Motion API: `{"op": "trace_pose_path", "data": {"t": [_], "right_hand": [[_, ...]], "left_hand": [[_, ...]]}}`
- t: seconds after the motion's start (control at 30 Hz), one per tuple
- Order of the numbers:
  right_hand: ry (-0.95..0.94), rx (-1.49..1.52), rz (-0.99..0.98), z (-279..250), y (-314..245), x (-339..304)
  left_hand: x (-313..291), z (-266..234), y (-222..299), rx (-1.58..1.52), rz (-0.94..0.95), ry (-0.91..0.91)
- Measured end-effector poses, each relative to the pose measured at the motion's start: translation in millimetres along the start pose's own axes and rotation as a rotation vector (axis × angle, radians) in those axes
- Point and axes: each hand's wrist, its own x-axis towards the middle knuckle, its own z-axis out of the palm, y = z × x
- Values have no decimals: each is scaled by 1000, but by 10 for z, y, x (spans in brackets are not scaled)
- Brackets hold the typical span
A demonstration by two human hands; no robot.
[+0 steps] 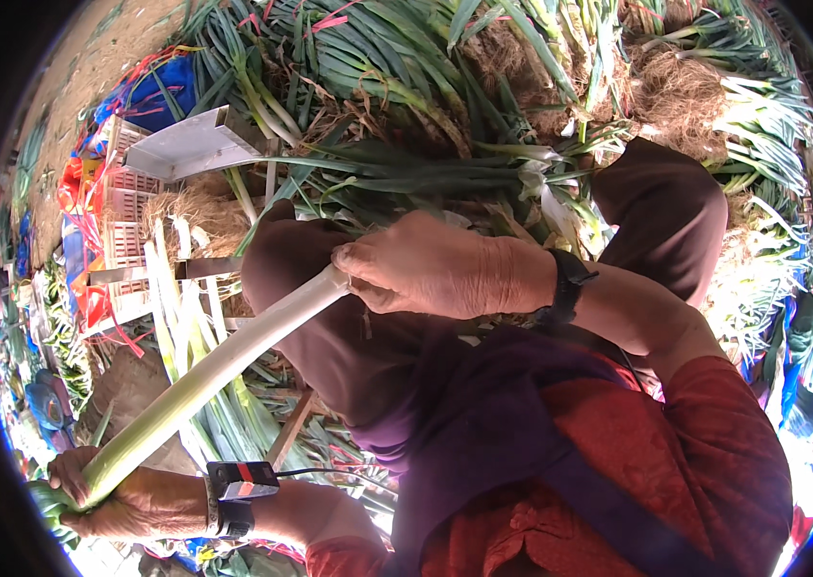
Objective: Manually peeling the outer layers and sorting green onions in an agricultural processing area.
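Observation:
A long leek (224, 373) slants across the left half of the view, pale white at its upper end and green toward its lower left end. My right hand (445, 264) is closed round the white end, above my brown-trousered knee. Near the lower left rim, my left hand (132, 502) grips the green end, where the leaves spread out past the fingers. The stalk between the hands looks smooth and has no roots showing at the white end. Several trimmed pale leeks (171, 322) lean beside the stalk's middle.
A pinkish plastic crate (127, 236) stands at the left, with a bent metal sheet (195, 146) over its far end and brown roots (197, 226) beside it. Heaped leeks (358, 58) lie beyond my knees. Bundles with shaggy roots (681, 101) fill the far right. A blue bag (161, 91) lies far left.

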Motion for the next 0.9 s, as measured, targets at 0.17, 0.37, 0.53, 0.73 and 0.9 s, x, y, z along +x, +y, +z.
{"op": "trace_pose_path", "data": {"t": [0.17,0.37,0.53,0.73,0.9], "right_hand": [[-120,2,0,-85,-9,39],[42,124,14,6,12,23],[61,162,78,-30,-33,15],[191,605,271,122,188,59],[409,1588,651,366,492,-92]], "left_hand": [[27,-186,200,-11,-122,-153],[10,-331,328,33,-268,-351],[-36,-292,246,49,-218,-301],[-139,-198,103,51,-111,-208],[-194,-120,-19,59,-42,-151]]}}
